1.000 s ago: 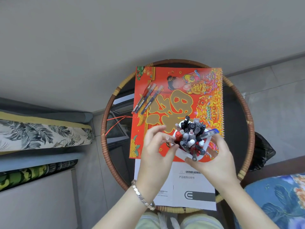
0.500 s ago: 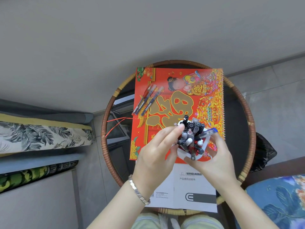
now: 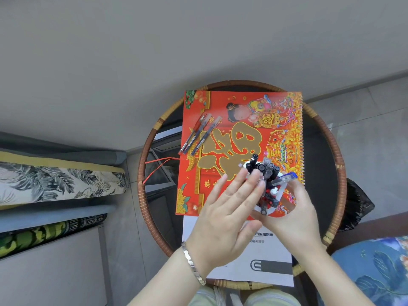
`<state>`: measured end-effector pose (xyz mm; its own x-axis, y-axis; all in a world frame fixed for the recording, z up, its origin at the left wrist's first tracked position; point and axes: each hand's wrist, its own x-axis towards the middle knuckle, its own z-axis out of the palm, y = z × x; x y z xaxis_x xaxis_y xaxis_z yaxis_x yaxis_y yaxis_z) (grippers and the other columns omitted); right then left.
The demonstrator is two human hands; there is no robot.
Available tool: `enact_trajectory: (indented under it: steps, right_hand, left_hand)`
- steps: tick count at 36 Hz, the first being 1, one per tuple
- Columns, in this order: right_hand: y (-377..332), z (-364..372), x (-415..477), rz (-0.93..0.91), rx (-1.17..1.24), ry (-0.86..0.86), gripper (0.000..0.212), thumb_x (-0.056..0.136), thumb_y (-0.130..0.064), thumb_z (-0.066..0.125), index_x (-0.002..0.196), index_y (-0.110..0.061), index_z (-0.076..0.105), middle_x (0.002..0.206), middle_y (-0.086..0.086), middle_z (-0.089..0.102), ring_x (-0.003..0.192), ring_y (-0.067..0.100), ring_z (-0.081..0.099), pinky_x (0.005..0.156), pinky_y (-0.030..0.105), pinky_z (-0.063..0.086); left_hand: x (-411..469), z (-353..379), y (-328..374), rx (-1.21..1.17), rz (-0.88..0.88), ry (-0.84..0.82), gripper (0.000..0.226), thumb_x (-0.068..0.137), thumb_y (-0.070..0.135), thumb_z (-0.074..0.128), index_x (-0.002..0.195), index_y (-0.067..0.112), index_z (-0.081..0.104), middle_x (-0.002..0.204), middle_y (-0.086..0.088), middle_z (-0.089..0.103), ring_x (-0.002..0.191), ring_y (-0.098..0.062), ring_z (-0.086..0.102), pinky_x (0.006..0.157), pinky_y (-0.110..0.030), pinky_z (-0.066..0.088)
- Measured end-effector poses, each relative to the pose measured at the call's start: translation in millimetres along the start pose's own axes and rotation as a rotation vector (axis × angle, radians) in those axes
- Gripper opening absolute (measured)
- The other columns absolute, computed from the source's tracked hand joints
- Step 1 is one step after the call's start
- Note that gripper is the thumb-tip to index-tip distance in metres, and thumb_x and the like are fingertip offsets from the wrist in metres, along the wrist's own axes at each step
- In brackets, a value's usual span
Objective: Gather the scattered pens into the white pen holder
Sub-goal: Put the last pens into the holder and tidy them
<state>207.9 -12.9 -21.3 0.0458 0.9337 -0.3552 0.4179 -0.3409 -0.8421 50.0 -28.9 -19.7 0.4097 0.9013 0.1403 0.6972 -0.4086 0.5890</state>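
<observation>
Fingers of my left hand have opened flat over the pens, empty I think; my right hand grips the white pen holder. Three pens remain on the bench.

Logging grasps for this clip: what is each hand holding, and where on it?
The right hand grips the white pen holder around its lower wall. The left hand is open, holding nothing, fingers flat against the pens.
</observation>
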Motion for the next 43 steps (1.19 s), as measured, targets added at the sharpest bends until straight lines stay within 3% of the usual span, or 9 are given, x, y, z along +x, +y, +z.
enact_trajectory:
  steps: [3,8,12,17,20,29,33,40,43]
  right_hand:
    - [-3,0,0,-0.012,-0.006,-0.026,0.056,0.059,-0.011,0.085,0.092,-0.042,0.052,0.100,-0.014,0.059,0.095,0.003,0.059,0.076,0.016,0.047]
    - [-3,1,6,0.001,0.019,-0.033,0.051,0.049,-0.036,0.077,0.092,-0.045,0.051,0.098,-0.016,0.059,0.094,-0.013,0.054,0.071,0.000,0.040]
    - [3,0,17,0.049,0.060,-0.009,0.057,0.039,-0.048,0.079,0.089,-0.034,0.056,0.095,-0.009,0.064,0.086,-0.005,0.061,0.068,0.004,0.045]
    - [13,-8,31,0.068,-0.032,0.004,0.063,0.048,-0.017,0.093,0.092,-0.039,0.054,0.100,-0.027,0.060,0.093,0.000,0.062,0.082,0.029,0.053]
    - [15,-11,39,0.079,-0.072,-0.002,0.065,0.050,-0.018,0.092,0.095,-0.040,0.051,0.105,-0.026,0.056,0.102,0.014,0.060,0.087,0.042,0.051]
    - [11,-17,52,0.064,-0.037,-0.014,0.061,0.052,-0.010,0.090,0.091,-0.040,0.054,0.104,-0.019,0.058,0.093,-0.011,0.059,0.070,0.014,0.043]
    - [10,-18,52,0.066,-0.018,-0.023,0.062,0.053,-0.004,0.089,0.086,-0.042,0.052,0.100,-0.024,0.057,0.089,-0.020,0.056,0.064,0.006,0.046]
    - [15,-18,48,0.069,-0.030,-0.011,0.064,0.048,-0.016,0.092,0.087,-0.047,0.051,0.102,-0.024,0.057,0.094,0.001,0.061,0.078,0.025,0.048]
    - [14,-20,42,0.075,-0.045,-0.013,0.064,0.050,-0.013,0.091,0.085,-0.046,0.050,0.096,-0.031,0.054,0.093,-0.003,0.056,0.079,0.028,0.046]
  left_hand:
    - [9,1,2,0.026,0.040,-0.087,0.053,0.099,0.042,0.013,0.143,0.015,0.026,0.151,0.003,0.020,0.146,-0.012,0.006,0.118,-0.040,0.010]
    - [29,0,-8,0.021,0.017,-0.119,0.055,0.099,0.044,0.011,0.139,0.018,0.036,0.148,0.010,0.025,0.145,-0.008,-0.002,0.117,-0.044,0.006]
    - [38,-13,-23,-0.283,-0.046,0.039,0.043,0.099,0.034,0.023,0.135,0.018,0.041,0.144,0.008,0.035,0.143,-0.008,0.020,0.117,-0.038,0.014]
    - [59,-12,-66,-0.297,-0.613,0.179,0.035,0.092,0.012,0.050,0.127,0.015,0.054,0.135,0.005,0.052,0.127,-0.002,0.042,0.106,-0.018,0.028]
    - [71,0,-103,-0.103,-0.804,0.114,0.033,0.090,0.011,0.055,0.122,0.009,0.055,0.126,-0.006,0.058,0.119,-0.022,0.053,0.101,-0.030,0.039]
    - [98,36,-145,0.193,-0.977,-0.143,0.037,0.087,0.027,0.062,0.115,0.007,0.049,0.117,-0.014,0.058,0.112,-0.034,0.052,0.088,-0.043,0.045]
    - [93,44,-145,0.072,-1.016,-0.141,0.021,0.089,0.023,0.059,0.100,0.006,0.053,0.099,-0.015,0.066,0.092,-0.035,0.063,0.069,-0.037,0.047]
    - [91,47,-126,-0.140,-1.059,-0.255,0.025,0.095,0.009,0.039,0.116,-0.003,0.044,0.070,-0.010,0.049,0.058,-0.025,0.046,0.046,-0.028,0.028]
    - [82,34,-109,-0.414,-1.017,-0.140,0.029,0.098,0.010,0.033,0.123,-0.003,0.038,0.080,-0.008,0.047,0.069,-0.022,0.045,0.055,-0.023,0.035]
